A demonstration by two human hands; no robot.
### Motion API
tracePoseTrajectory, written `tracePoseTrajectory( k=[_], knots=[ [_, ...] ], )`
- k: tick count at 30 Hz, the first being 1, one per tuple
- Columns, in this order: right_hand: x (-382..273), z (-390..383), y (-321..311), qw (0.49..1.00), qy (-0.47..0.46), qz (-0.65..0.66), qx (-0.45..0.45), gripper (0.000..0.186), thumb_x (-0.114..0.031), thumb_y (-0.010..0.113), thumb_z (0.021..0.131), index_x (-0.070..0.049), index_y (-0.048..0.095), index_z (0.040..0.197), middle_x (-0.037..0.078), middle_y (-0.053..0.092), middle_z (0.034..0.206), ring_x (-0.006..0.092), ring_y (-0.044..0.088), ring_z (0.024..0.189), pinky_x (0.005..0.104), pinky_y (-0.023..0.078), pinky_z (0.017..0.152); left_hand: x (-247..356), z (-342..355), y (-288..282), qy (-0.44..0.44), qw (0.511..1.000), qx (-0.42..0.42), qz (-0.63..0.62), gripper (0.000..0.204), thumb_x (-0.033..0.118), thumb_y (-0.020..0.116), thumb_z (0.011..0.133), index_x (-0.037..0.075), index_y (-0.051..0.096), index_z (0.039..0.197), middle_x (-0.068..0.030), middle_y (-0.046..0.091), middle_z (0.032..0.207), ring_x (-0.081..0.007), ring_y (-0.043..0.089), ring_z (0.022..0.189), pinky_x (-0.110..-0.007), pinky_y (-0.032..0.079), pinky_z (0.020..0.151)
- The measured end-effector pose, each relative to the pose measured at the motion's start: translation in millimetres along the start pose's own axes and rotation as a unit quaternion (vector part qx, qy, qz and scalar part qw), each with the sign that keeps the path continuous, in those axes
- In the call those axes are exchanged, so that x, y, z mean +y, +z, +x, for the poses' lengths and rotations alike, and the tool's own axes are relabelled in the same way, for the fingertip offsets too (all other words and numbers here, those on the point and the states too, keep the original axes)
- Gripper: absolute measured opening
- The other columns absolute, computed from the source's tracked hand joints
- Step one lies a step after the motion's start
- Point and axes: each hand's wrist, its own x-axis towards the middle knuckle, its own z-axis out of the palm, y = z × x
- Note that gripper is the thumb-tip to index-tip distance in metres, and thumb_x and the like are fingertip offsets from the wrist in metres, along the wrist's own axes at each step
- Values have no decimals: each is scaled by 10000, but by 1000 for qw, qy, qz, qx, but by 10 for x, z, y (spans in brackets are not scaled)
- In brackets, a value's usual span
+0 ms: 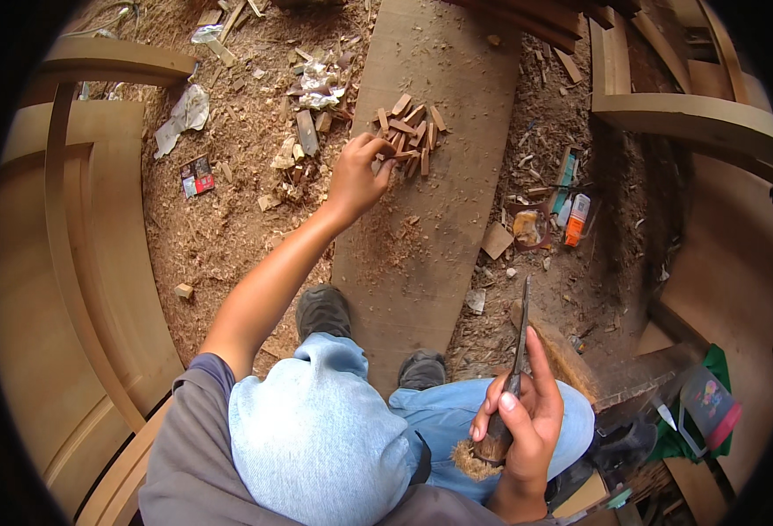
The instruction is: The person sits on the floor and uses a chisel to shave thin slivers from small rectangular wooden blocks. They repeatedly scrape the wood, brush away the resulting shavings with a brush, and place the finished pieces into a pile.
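A pile of small wooden pegs (414, 131) lies on a long board on the ground. My left hand (360, 178) reaches to the pile's near left edge, thumb and forefinger closed on one wooden peg (402, 156). My right hand (529, 431) is above my right knee, wrapped round the dark handle of a chisel (521, 344). Its narrow blade points up and away from me. The wooden butt of the handle (478, 458) is frayed into pale fibres.
The long board (421, 263) runs away between shavings and scraps. Door panels (110, 263) stand at left, wooden frames (684, 114) at right. An orange and white container (577, 219) lies right of the board. A clear tub with a pink rim (711, 408) sits at lower right.
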Motion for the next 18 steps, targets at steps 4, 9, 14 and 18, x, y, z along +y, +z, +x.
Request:
tracePoseTrajectory(
  k=[4,9,14,18],
  knots=[
    [-4,-58,-19,1000,13,3,-6,708,-45,590,923,48,257,1540,110,561,783,165,600,593,285,524,573,27,-15,11,-35,999,-28,23,135,111,723,861,46,686,973,-105,683,998,-265,657,985,-381,514,892],
    [-10,-83,-42,1000,13,8,-17,709,-42,585,927,37,248,1546,116,558,787,170,599,595,293,529,583,92,-7,16,-67,996,-39,53,173,131,733,849,41,680,987,-117,699,978,-271,671,949,-390,535,862],
    [-11,-84,-51,1000,16,11,-21,715,-48,590,932,31,240,1550,116,557,789,170,597,600,293,528,592,127,17,24,-80,996,-41,12,168,103,716,846,31,690,995,-130,723,966,-267,696,922,-388,556,841],
    [-5,-92,-61,999,19,9,-26,715,-56,596,935,27,242,1551,116,558,791,171,595,607,296,528,600,187,33,37,-78,996,-44,-7,175,64,703,859,30,719,1030,-115,738,978,-203,696,853,-335,565,814]
  ],
)
